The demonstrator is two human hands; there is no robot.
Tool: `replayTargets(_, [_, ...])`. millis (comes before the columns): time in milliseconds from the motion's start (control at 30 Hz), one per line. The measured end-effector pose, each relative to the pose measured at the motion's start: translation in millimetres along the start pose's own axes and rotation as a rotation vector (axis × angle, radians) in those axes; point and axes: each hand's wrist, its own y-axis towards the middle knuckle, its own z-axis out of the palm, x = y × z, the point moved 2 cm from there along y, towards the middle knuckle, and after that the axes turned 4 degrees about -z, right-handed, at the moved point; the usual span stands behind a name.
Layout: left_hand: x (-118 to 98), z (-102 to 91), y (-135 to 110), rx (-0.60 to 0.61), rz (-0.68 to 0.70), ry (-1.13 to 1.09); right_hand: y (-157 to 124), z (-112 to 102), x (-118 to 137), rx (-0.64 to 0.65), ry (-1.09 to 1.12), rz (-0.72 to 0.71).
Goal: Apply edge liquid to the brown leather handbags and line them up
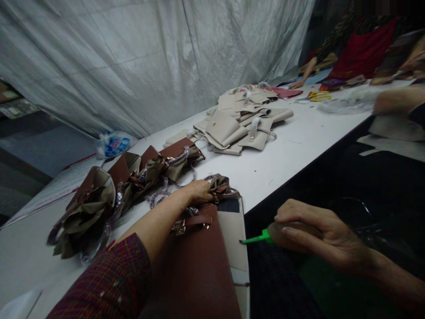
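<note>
A brown handbag, unfinished, lies on the table in front of me with its pale inner edge toward the right. My left hand is closed on its far end, beside the bunched olive lining; the fingertips are partly hidden. A short strap with gold-coloured buckles crosses the bag's face. In my right hand is a dark squeeze bottle, gripped in wrapped fingers. Its green nozzle points left, with the dark tip at or just over the bag's pale edge; contact cannot be made out.
More brown bags with olive linings lie to the left. Beige bag pieces are heaped farther back. Yellow-handled scissors and a plastic bag rest on the white table. Other people's hands show at the far right.
</note>
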Motion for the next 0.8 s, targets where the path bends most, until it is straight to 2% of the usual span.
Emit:
replayTargets(133, [2.4,2.4,3.0,-0.015,0.008,-0.011,-4.8,3.6,9.2,0.063,0.042,0.0])
replayTargets(267, [4.6,3.9,4.8,-0.031,0.026,-0.025,-7.1,2.6,12.8,-0.032,-0.077,0.019])
replayTargets(400, [4.8,3.2,3.9,-0.03,0.024,-0.032,-6.8,7.7,18.3,0.066,-0.001,0.002])
replayTargets(500, [3.6,2.0,1.6,-0.029,0.014,-0.035,-7.0,8.9,21.1,-0.037,-0.073,0.001])
replayTargets(567, [2.8,1.4,0.3,-0.03,0.008,-0.041,-7.7,9.0,22.8,-0.08,-0.097,0.024])
replayTargets(700, [1.3,0.0,-0.3,-0.011,-0.008,-0.047,-10.6,9.8,27.7,0.033,0.013,0.101])
replayTargets(800, [-0.7,-1.7,-0.5,0.012,-0.008,-0.043,-14.9,7.9,26.9,-0.032,-0.017,0.177])
